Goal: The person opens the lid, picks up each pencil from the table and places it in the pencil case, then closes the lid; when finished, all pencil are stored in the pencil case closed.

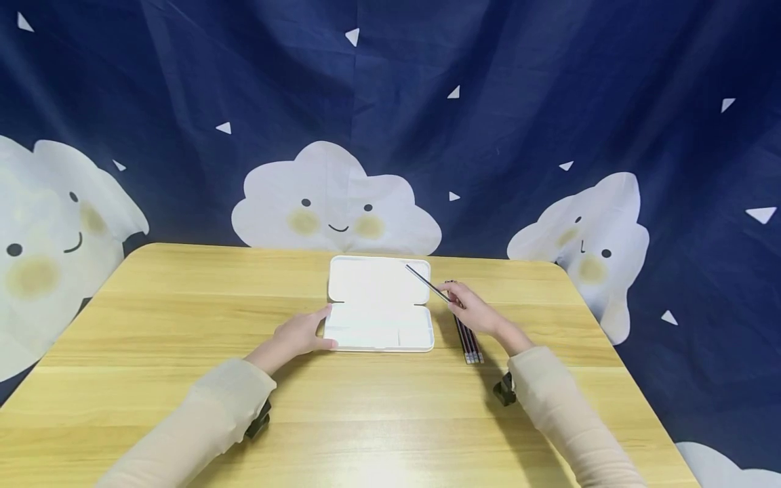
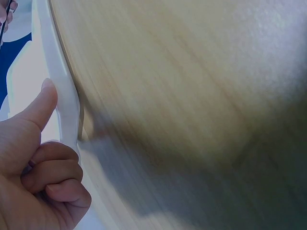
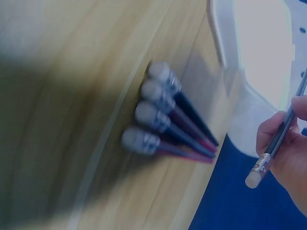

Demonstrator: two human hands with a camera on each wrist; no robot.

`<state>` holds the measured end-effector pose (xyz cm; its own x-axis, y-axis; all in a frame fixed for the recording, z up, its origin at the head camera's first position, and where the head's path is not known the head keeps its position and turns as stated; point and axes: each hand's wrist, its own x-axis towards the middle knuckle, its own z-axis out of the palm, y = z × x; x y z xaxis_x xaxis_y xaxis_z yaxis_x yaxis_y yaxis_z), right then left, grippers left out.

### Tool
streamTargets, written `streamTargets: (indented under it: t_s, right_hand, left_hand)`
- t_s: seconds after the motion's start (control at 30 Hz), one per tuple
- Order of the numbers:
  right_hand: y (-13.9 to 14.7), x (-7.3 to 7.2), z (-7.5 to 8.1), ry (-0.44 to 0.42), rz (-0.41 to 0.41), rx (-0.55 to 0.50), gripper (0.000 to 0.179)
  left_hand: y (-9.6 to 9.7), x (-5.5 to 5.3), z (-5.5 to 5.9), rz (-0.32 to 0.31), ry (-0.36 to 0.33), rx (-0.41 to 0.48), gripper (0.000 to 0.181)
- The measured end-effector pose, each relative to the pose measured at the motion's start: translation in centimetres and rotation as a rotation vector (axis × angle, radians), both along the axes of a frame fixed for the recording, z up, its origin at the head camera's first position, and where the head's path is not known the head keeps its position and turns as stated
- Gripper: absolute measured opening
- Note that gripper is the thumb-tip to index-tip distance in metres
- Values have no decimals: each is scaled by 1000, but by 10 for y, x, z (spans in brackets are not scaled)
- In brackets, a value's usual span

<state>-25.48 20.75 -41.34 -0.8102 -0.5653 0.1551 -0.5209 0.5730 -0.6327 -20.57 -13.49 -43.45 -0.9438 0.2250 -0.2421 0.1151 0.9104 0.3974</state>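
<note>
Five pencils (image 3: 165, 102), one case (image 1: 379, 279), two hands (image 1: 297, 335)

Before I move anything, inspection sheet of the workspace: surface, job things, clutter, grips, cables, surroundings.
Surface: wood-grain table.
Job things: white case, opened flat; four pencils lying to its right, eraser ends toward the person.
Clutter: nothing seen.
Left grip: at the case's left side, thumb on its near rim.
Right grip: holding a dark pencil with a white eraser.
Cables: nothing seen.
Surroundings: dark blue cloth with smiling clouds behind the table.
</note>
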Motion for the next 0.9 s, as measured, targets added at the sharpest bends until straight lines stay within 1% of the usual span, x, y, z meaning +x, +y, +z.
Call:
streamTargets:
  t_s: [0.17, 0.27, 0.43, 0.6, 0.8, 0.9]
  right_hand:
    - [-14, 1, -3, -5, 40, -2, 31]
    - [-24, 2, -6, -17, 67, 20, 30]
    - [-39, 5, -10, -18, 116, 65, 33]
    - [-54, 5, -14, 26, 164, 126, 32]
    - [-69, 5, -18, 27, 196, 182, 34]
    - [-74, 5, -21, 62, 211, 196, 34]
  left_hand:
    - [0, 0, -1, 1, 4, 4, 84]
    - [-1, 0, 0, 3, 7, 3, 84]
    - [-1, 0, 1, -2, 12, 2, 83]
    - [-1, 0, 1, -1, 7, 5, 83]
    - [-1, 0, 0, 3, 5, 2, 83]
    - [0, 1, 0, -2, 13, 4, 82]
